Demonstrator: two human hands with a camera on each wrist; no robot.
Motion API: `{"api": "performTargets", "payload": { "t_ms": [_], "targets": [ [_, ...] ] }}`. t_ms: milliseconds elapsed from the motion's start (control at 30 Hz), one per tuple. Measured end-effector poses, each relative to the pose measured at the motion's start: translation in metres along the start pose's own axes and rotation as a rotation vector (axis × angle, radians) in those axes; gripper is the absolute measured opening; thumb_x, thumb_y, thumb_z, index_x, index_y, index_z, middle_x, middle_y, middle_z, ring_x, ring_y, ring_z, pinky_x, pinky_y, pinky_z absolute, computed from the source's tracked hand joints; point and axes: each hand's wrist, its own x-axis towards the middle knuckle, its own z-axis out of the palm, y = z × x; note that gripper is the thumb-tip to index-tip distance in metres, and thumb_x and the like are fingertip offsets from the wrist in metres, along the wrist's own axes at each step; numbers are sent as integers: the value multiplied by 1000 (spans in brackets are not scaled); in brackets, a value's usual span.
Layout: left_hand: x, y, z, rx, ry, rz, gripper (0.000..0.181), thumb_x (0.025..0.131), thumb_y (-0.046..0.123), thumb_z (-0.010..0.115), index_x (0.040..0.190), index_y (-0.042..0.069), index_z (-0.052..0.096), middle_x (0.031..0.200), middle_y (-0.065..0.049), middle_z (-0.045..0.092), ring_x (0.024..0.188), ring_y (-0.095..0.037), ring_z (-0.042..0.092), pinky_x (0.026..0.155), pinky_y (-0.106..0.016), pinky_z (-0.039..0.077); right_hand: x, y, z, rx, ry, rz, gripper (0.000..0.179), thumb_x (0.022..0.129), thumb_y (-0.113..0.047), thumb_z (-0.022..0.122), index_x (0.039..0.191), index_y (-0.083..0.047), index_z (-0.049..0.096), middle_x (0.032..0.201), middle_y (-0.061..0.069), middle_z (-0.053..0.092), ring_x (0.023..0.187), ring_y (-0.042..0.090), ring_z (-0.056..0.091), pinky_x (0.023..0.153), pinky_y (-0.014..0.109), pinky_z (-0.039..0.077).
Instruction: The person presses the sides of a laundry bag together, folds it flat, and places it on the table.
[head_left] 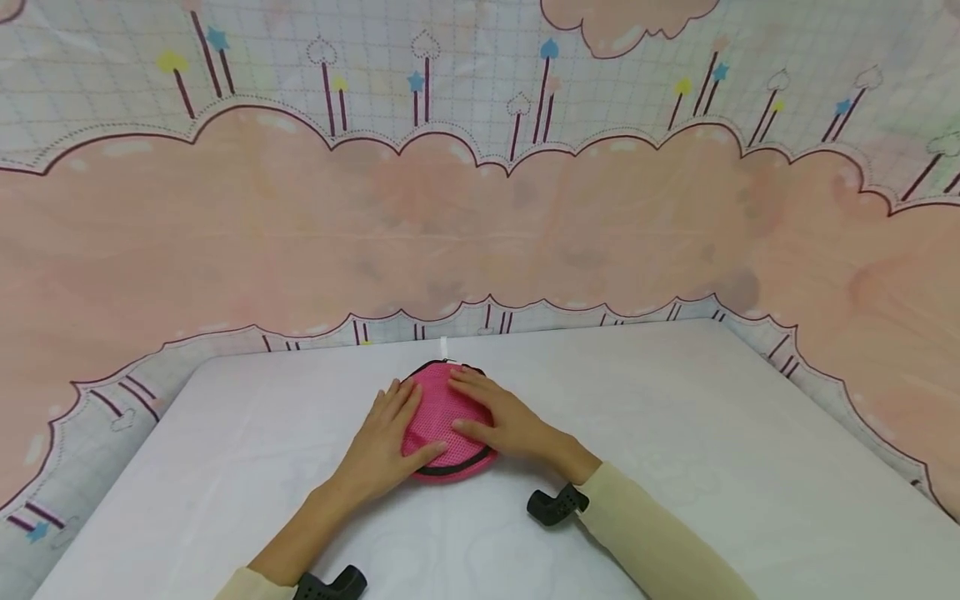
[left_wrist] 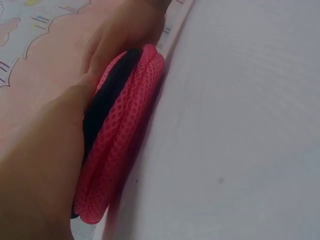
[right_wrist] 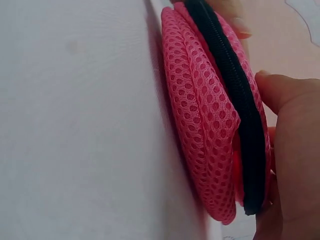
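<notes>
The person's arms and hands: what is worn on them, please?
The left sleeve and right sleeve are plain pale beige. A small black angular device sits at each wrist. The left hand and right hand wear no gloves.

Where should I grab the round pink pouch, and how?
Probably pinch the near rim of the pouch, from the person's side. It's round and lies flat, so its puffy edge gives something to squeeze. The left hand and right hand rest on top at either side, leaving that rim mostly bare.
</notes>
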Motion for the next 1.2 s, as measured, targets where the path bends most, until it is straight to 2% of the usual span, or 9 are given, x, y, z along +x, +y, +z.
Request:
{"api": "performTargets", "payload": {
  "t_ms": [200, 400, 567, 967, 1200],
  "targets": [
    [0, -1, -1, -23, -25, 27, 88, 86, 53, 63, 146, -4, 32, 152, -18, 30, 141, -35, 21, 112, -50, 19, 2, -8, -2, -54, -54, -13, 71, 92, -35, 61, 150, -7, 30, 156, 5, 24, 143, 16, 17, 113, 40, 21],
    [-1, -3, 1, -3, -79, 9, 95, 84, 57, 62, 147, -4, 27, 154, -18, 25, 142, -36, 18, 113, -49, 16, 2, -7, 4, -156, -107, -52, 74, 93, -38, 56, 151, -4, 24, 157, 9, 19, 145, 22, 10, 115, 42, 12],
    [0, -2, 1, 13, -98, -3, 97, 83, 59, 62, 147, -5, 27, 154, -18, 25, 142, -36, 17, 113, -49, 16, 1, -10, 6, -218, -135, -47, 73, 96, -40, 52, 151, -3, 21, 158, 10, 17, 145, 23, 8, 116, 42, 8],
    [3, 1, 4, 57, -94, -3, 96, 85, 60, 60, 146, -7, 29, 151, -23, 28, 141, -39, 20, 113, -51, 16, -1, -8, 7, -175, -159, -47, 73, 97, -36, 51, 152, -4, 17, 158, 11, 14, 145, 24, 9, 115, 46, 8],
    [2, 5, 5, 58, -88, -8, 94, 85, 59, 60, 145, -8, 31, 150, -24, 29, 140, -40, 21, 112, -52, 19, -3, -6, 10, -137, -123, -34, 73, 95, -36, 55, 152, -5, 20, 158, 10, 16, 145, 24, 11, 115, 47, 10]
  ]
}}
